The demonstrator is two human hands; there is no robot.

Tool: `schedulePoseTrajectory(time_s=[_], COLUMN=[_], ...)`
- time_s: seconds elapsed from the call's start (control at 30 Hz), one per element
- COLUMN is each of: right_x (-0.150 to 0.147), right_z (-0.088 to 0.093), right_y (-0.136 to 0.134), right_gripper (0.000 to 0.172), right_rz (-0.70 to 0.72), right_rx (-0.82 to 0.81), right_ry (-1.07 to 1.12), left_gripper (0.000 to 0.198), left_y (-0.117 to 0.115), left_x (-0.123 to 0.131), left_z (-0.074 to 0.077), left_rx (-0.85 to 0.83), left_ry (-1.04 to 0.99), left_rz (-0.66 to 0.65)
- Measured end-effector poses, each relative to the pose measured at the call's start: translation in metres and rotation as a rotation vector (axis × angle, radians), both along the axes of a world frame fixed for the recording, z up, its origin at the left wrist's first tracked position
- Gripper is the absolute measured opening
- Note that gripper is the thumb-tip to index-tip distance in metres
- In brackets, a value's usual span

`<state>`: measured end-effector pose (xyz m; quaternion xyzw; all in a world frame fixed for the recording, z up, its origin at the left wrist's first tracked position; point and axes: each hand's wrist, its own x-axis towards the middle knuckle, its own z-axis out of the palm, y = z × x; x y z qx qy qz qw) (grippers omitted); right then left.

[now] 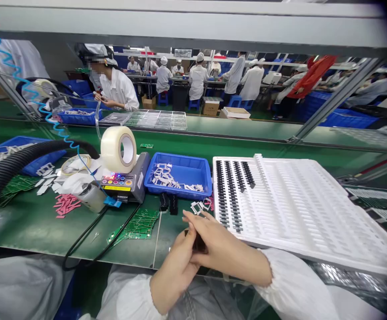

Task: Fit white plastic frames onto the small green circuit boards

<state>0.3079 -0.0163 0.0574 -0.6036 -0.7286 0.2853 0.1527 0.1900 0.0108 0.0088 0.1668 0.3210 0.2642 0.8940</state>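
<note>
Close to the table's front edge, my left hand and my right hand are cupped together around a small dark object, mostly hidden between the palms. Both hands are closed on it. Just beyond the fingers lie small white frames. To the right is a white foam tray with rows of black parts in its left slots. Two black pieces sit behind and left of my hands, and thin green circuit boards are piled further left.
A blue bin holds white frames. Left of it stand a tape dispenser with a tape roll, pink strips and a black hose. Black cables cross the front edge. A person works across the table.
</note>
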Motion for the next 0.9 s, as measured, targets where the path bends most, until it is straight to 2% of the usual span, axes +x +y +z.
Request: schedulePoseTrajectory(time_s=[0.07, 0.2, 0.3, 0.43, 0.5, 0.63, 0.8, 0.9], right_x=[-0.008, -0.009, -0.007, -0.006, -0.005, -0.001, -0.002, -0.001], right_z=[-0.006, -0.004, 0.002, 0.004, 0.002, 0.002, 0.004, 0.003], right_y=[0.0, 0.0, 0.001, 0.003, 0.003, 0.004, 0.006, 0.005], right_gripper=[0.07, 0.057, 0.065, 0.077, 0.074, 0.067, 0.073, 0.071], right_rz=[0.021, 0.188, 0.241, 0.279, 0.32, 0.392, 0.414, 0.432], right_rx=[0.069, 0.234, 0.302, 0.308, 0.35, 0.465, 0.409, 0.355], right_ry=[-0.044, -0.074, -0.109, -0.154, -0.133, -0.096, -0.164, -0.193], left_gripper=[0.043, 0.05, 0.04, 0.031, 0.032, 0.046, 0.042, 0.045], left_y=[-0.002, -0.003, -0.003, -0.004, -0.003, 0.005, 0.006, 0.001], left_x=[-0.006, -0.018, -0.021, -0.022, -0.023, -0.028, -0.024, -0.021], left_z=[0.002, 0.004, 0.004, 0.002, 0.0, -0.004, -0.011, -0.018], left_rx=[0.042, 0.12, 0.113, 0.112, 0.104, 0.073, -0.019, -0.057], left_ry=[-0.002, -0.109, -0.156, -0.136, -0.182, -0.287, -0.198, -0.215], left_rz=[0.026, -0.006, -0.026, 0.039, 0.014, -0.115, -0.093, -0.095])
